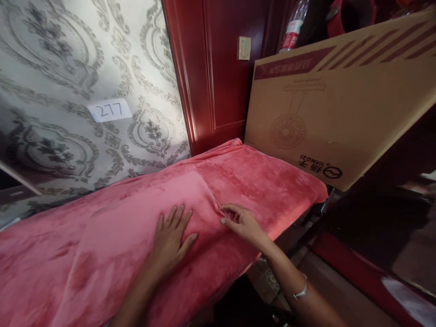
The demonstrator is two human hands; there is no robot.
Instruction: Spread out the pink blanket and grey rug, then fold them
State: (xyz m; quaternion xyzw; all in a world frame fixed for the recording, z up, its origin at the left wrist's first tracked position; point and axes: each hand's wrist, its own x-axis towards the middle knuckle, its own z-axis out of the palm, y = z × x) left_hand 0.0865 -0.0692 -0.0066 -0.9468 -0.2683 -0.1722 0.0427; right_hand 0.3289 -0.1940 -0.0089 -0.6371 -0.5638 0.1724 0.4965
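A smooth, lighter pink cloth (pixel 136 218) lies spread over a plush pink blanket (pixel 265 181) that covers a long surface. Flat on the cloth rests my left hand (pixel 172 238), its fingers spread. To the right, my right hand (pixel 240 222) is at the cloth's right edge, thumb and fingers drawn together on a small raised fold there. A bracelet (pixel 300 290) circles my right wrist. What lies under my palms is hidden.
Patterned wallpaper with a paper label (pixel 111 110) reading 277 stands behind. A red wooden panel (pixel 225 68) has a beige wall plate (pixel 244 48). At right stand a large cardboard box (pixel 327 104) with a fan drawing and a plastic bottle (pixel 293 29).
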